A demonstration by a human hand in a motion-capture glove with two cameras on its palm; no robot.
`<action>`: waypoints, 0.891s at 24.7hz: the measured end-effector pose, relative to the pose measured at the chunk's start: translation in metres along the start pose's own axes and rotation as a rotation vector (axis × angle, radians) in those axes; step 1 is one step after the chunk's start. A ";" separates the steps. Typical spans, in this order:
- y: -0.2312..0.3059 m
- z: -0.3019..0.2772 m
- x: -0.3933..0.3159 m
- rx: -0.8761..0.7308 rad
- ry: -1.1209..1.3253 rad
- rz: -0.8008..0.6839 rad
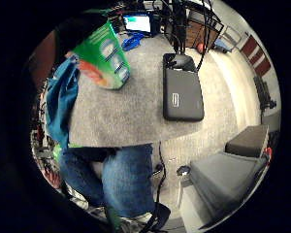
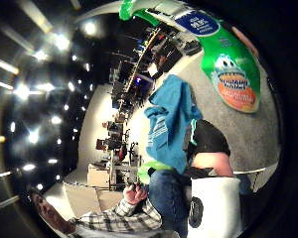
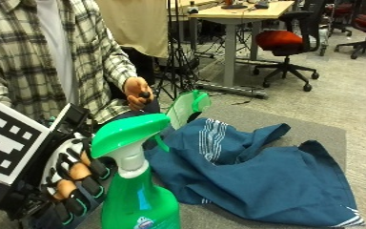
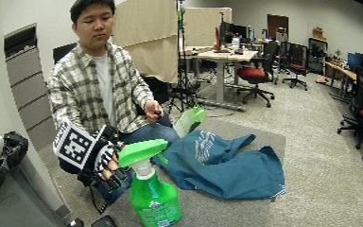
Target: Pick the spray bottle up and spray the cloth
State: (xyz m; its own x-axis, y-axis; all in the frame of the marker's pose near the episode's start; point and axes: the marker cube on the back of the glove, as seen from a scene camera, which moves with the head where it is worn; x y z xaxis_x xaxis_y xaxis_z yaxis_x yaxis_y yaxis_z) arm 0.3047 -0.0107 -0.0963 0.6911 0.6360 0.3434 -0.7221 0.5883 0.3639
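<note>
A green spray bottle [image 3: 138, 191] with a green trigger head stands upright on the grey table [image 4: 232, 208], near its front corner. My gloved right hand [image 3: 75, 179] is right beside the bottle's neck with its fingers curved toward it, not closed around it. Both palm views show the bottle's label close by: bottle [image 1: 104, 56], bottle [image 2: 228, 64]. The blue cloth [image 3: 259, 176] lies crumpled on the table past the bottle, cloth [image 4: 225, 165], and hangs partly over the edge nearest the person.
A green and white object [image 3: 188, 107] stands behind the cloth, near the person's bare left hand [image 3: 137, 93], which holds a small black thing. A black flat case [image 1: 183, 94] lies on a grey surface. Office chairs and desks stand behind.
</note>
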 end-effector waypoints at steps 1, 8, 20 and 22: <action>-0.010 0.001 0.002 0.040 -0.011 0.012; -0.052 0.002 0.011 0.195 -0.067 0.072; -0.100 0.009 0.021 0.301 -0.248 0.075; -0.106 0.009 0.019 0.342 -0.286 0.062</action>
State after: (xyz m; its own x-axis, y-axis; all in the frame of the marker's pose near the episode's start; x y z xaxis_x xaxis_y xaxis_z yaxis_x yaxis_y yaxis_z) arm 0.3951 -0.0653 -0.1205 0.6617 0.4726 0.5820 -0.7447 0.3241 0.5835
